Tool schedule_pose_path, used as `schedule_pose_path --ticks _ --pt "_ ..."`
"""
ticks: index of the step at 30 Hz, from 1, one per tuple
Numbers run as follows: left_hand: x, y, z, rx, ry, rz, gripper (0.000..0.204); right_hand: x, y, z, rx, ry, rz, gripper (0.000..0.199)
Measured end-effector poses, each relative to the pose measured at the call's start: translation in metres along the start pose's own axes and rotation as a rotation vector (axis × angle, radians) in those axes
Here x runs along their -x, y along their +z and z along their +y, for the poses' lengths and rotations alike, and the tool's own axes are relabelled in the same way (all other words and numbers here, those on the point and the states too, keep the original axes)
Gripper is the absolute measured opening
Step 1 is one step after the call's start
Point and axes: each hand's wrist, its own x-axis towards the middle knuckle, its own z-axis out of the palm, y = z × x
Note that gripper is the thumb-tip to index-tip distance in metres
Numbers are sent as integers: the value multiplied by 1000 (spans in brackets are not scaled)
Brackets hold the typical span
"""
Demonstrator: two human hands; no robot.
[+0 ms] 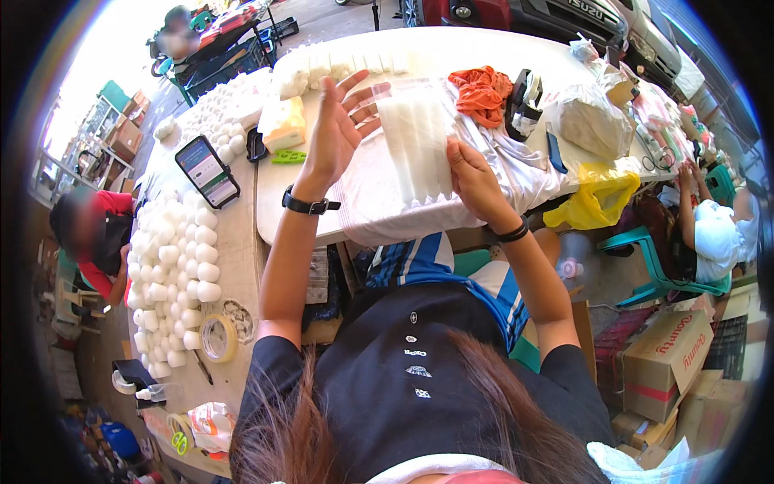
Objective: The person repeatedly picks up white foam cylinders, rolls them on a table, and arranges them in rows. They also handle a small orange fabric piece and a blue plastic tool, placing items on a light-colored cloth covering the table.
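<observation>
The right hand (472, 173) pinches the lower right edge of a clear plastic pack (415, 141) of white tubes, holding it upright above the table (355, 202). The left hand (339, 121) is spread open just left of that grip, holding nothing. The pack looks light, floppy and slick; supporting both side edges would likely steady it.

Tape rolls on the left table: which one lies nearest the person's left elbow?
The wide tan tape roll lying flat beside the white cups; the other tape sits farther down the table edge.
</observation>
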Motion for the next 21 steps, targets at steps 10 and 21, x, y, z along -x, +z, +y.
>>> schedule_pose_path --ticks 10,21 --pt "3 34 -28 -309 -104 120 35 -6 14 9 -19 -74 -56 49" --pt "-36 -9 -3 -649 -345 -279 48 -83 -39 -95 737 -582 -305 22"
